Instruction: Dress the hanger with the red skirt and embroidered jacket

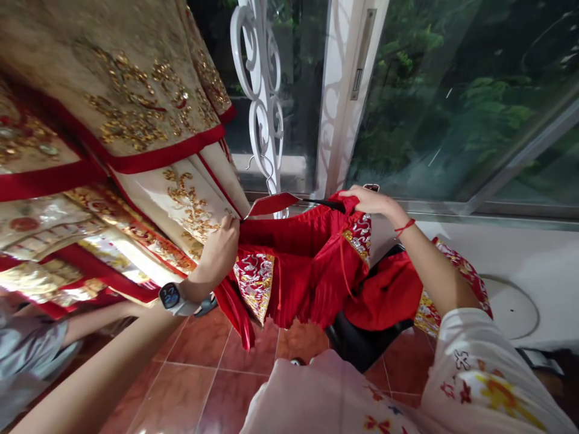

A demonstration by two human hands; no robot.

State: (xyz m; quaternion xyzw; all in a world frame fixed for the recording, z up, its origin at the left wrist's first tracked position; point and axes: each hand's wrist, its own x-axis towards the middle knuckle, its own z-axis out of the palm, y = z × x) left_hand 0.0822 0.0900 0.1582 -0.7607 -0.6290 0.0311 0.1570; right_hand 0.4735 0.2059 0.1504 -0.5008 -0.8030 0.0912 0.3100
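A red skirt (298,274) with gathered cloth and embroidered, gold-edged panels hangs between my two hands. My left hand (222,241) is closed on the left end of its waistband, beside the hanging cream garments. At the other end of the waistband, my right hand (367,200) grips bunched red cloth, its fingertips partly hidden in the fabric. A thin hanger (270,172) with a wire hook shows just behind the skirt's upper edge. A red flat piece and a dark strap run along that edge between my hands; I cannot tell how they are joined to the hanger.
Cream and red costumes (149,108) with gold sequins hang at the left. A white scrolled metal post (259,72) stands ahead by the glass windows. More red embroidered cloth (389,292) lies over a black seat (357,343). Another person's leg (104,319) is at lower left, above red floor tiles (181,386).
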